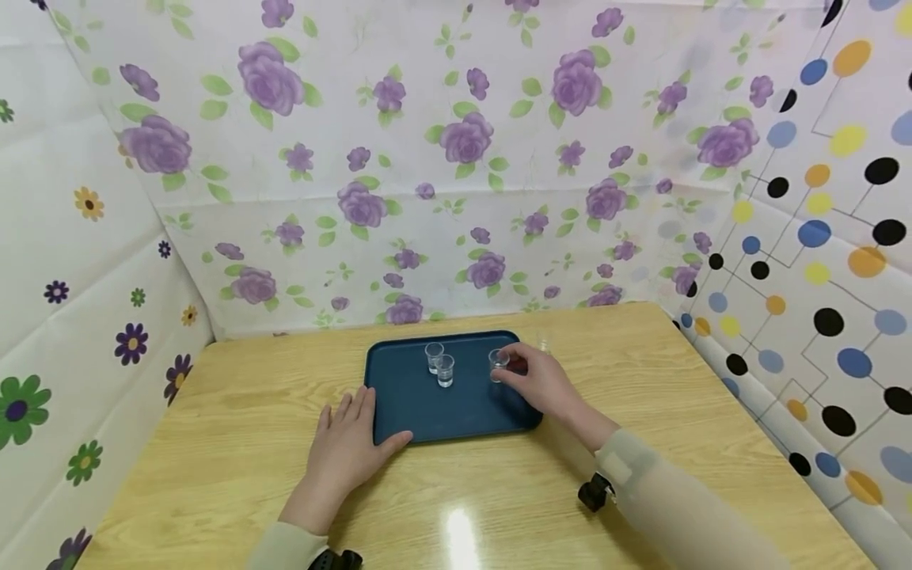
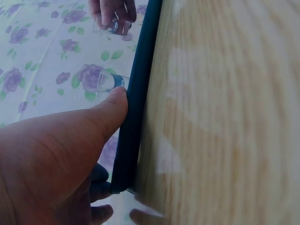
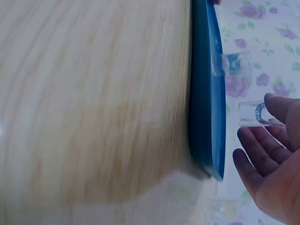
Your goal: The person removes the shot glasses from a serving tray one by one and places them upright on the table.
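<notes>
A dark blue tray point(image 1: 427, 419) lies on the wooden table. My left hand point(image 1: 347, 443) rests at its front left corner, fingers straight along the left side and thumb on the front rim; the left wrist view shows that thumb point(image 2: 110, 110) against the tray's edge. With thumb and fingers, my right hand point(image 1: 545, 384) pinches a small clear shot glass point(image 1: 497, 366) over the right part of the tray. In the right wrist view this glass point(image 3: 251, 114) stands apart from the tray rim. Two more shot glasses, a rear one point(image 1: 433, 356) and a front one point(image 1: 445, 370), stand close together on the tray.
Another clear glass point(image 1: 544, 342) stands on the table point(image 1: 606, 340) just beyond the tray's right end, partly behind my right hand. Flower-print sheeting point(image 1: 427, 198) rises along the back edge. Patterned sheets also hang at the left point(image 1: 85, 317) and right point(image 1: 819, 261).
</notes>
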